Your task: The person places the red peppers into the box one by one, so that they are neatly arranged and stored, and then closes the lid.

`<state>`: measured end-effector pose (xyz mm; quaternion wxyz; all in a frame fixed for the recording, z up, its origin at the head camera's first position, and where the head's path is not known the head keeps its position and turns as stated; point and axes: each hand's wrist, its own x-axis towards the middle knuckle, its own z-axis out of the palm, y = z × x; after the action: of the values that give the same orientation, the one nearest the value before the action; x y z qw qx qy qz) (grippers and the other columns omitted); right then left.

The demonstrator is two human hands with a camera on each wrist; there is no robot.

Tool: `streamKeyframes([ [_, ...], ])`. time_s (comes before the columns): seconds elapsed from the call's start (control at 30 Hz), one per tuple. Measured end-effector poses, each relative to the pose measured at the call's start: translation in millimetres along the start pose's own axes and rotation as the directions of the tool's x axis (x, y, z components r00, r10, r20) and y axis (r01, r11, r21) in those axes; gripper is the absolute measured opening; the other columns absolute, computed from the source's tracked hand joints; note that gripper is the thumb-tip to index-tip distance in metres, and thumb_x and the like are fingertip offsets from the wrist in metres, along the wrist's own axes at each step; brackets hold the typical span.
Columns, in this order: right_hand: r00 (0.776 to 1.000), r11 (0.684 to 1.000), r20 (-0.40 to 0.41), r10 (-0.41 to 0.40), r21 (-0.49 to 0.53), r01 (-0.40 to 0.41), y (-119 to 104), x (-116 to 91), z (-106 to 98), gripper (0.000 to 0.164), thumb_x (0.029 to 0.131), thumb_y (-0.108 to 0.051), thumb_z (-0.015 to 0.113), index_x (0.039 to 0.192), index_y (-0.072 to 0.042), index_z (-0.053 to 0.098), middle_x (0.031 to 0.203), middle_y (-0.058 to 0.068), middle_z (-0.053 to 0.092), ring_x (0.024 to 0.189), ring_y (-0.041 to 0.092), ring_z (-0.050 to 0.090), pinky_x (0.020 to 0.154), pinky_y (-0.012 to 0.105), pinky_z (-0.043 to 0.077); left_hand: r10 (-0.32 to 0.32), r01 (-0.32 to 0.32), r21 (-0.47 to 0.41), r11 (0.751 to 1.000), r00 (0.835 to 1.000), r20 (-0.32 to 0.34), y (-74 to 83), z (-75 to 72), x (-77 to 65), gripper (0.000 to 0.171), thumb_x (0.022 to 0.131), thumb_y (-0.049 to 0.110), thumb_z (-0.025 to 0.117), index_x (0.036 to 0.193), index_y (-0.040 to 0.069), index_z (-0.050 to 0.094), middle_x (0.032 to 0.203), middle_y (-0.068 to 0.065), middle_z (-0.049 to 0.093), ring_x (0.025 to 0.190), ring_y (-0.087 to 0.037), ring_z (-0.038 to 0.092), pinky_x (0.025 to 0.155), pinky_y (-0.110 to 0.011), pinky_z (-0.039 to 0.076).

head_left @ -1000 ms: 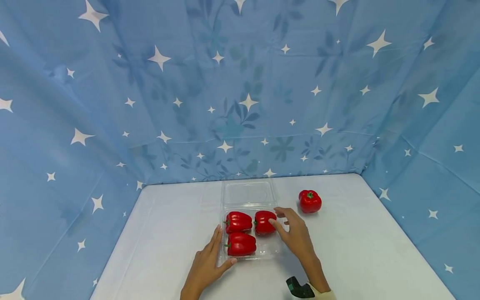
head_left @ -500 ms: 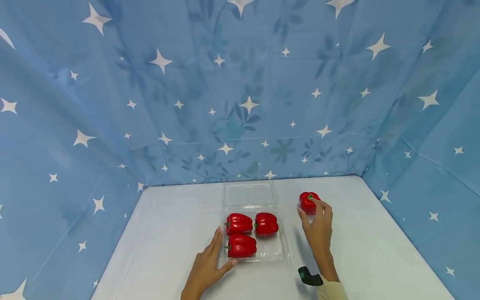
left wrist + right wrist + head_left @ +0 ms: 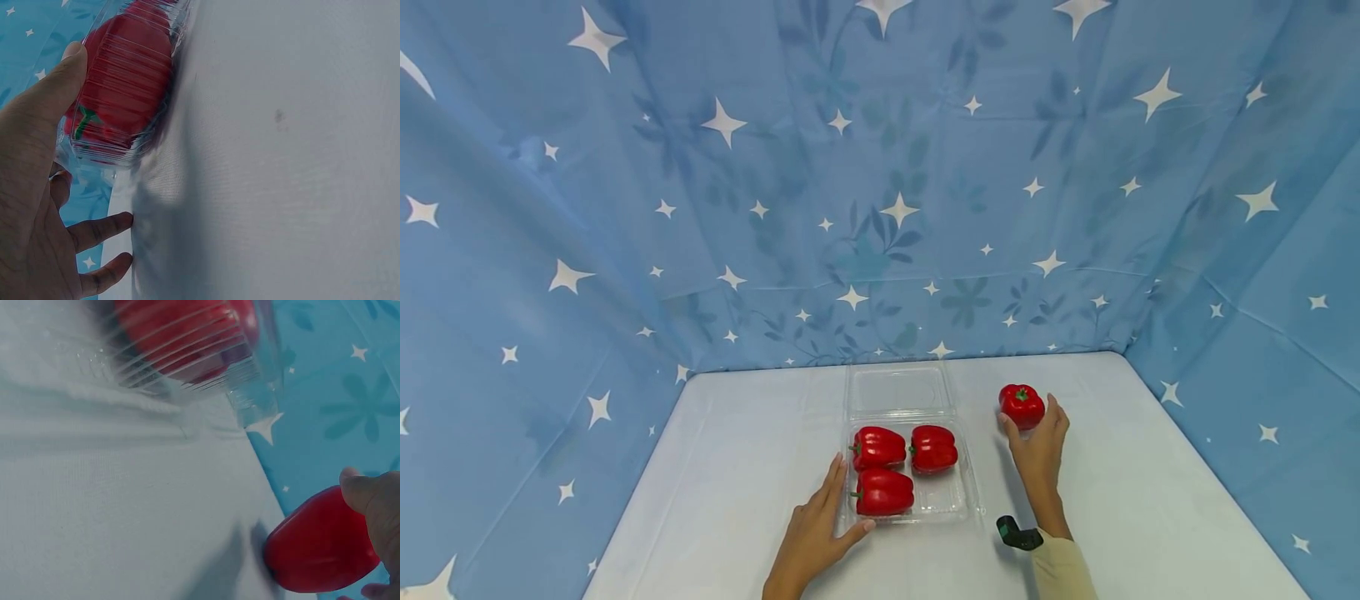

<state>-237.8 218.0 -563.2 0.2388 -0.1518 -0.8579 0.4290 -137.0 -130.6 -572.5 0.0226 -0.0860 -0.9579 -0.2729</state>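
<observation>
A hinged clear plastic box (image 3: 951, 497) lies open on the table, its lid (image 3: 898, 389) folded back. It holds three red bell peppers, two in a left column (image 3: 878, 447) and one at the back right (image 3: 933, 449). My left hand (image 3: 811, 533) rests along the box's left side, fingers straight and thumb at the front corner; the left wrist view shows the thumb against the ribbed wall. To the right of the box, my right hand (image 3: 1039, 450) grips another red bell pepper (image 3: 1021, 404), thumb on its left and fingers on its right. That pepper stands stem up on the table.
A white cloth covers the table (image 3: 737, 450). Blue star-patterned curtains (image 3: 880, 167) close off its back and sides. A dark device (image 3: 1019, 534) is worn on the right wrist.
The right hand has left the pepper at the box's back right, moved right to the loose pepper, and spread its thumb and fingers around its sides. The left hand has stayed in place.
</observation>
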Motion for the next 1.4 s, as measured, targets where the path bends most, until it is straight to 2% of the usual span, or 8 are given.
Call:
streamKeyframes([
  [0.3, 0.998, 0.996, 0.017, 0.052, 0.069, -0.054, 8.1, 4.2, 10.6, 0.094, 0.082, -0.014, 0.077, 0.153, 0.0, 0.017, 0.149, 0.029, 0.028, 0.139, 0.046, 0.03, 0.105, 0.064, 0.038, 0.008, -0.008, 0.007, 1.0, 1.0, 0.014, -1.9, 0.6, 0.3, 0.1, 0.081, 0.071, 0.059, 0.157, 0.019, 0.022, 0.163, -0.001, 0.023, 0.134, -0.036, 0.049, 0.088, -0.065, 0.049],
  [0.73, 0.999, 0.992, -0.016, 0.033, 0.123, -0.031, 14.2, 6.4, 16.7, 0.085, 0.083, -0.014, 0.077, 0.148, 0.002, 0.026, 0.148, 0.026, 0.037, 0.138, 0.043, 0.035, 0.107, 0.063, 0.037, -0.005, 0.005, 0.008, 1.0, 1.0, 0.009, -2.3, 0.9, 1.1, 0.101, 0.079, 0.074, 0.058, 0.157, 0.021, 0.021, 0.163, 0.002, 0.022, 0.135, -0.035, 0.049, 0.088, -0.066, 0.049],
  [1.1, 0.997, 0.974, -0.007, 0.076, 0.215, -0.073, 15.3, 3.9, 12.8, 0.084, 0.083, -0.018, 0.077, 0.146, 0.0, 0.026, 0.149, 0.025, 0.036, 0.137, 0.042, 0.037, 0.107, 0.061, 0.038, 0.003, -0.003, 0.003, 1.0, 1.0, 0.016, -1.7, 1.1, -0.6, 0.1, 0.08, 0.072, 0.058, 0.157, 0.02, 0.021, 0.163, 0.001, 0.022, 0.135, -0.035, 0.049, 0.088, -0.065, 0.049],
  [1.4, 0.996, 0.948, 0.05, 0.076, 0.307, -0.087, 5.6, -1.6, 1.6, 0.081, 0.085, -0.023, 0.075, 0.145, -0.002, 0.025, 0.147, 0.025, 0.037, 0.13, 0.042, 0.039, 0.101, 0.062, 0.043, 0.002, -0.002, 0.001, 1.0, 1.0, 0.005, -2.7, 1.7, 0.7, 0.1, 0.08, 0.074, 0.057, 0.157, 0.022, 0.02, 0.163, 0.002, 0.022, 0.134, -0.034, 0.049, 0.089, -0.064, 0.049],
])
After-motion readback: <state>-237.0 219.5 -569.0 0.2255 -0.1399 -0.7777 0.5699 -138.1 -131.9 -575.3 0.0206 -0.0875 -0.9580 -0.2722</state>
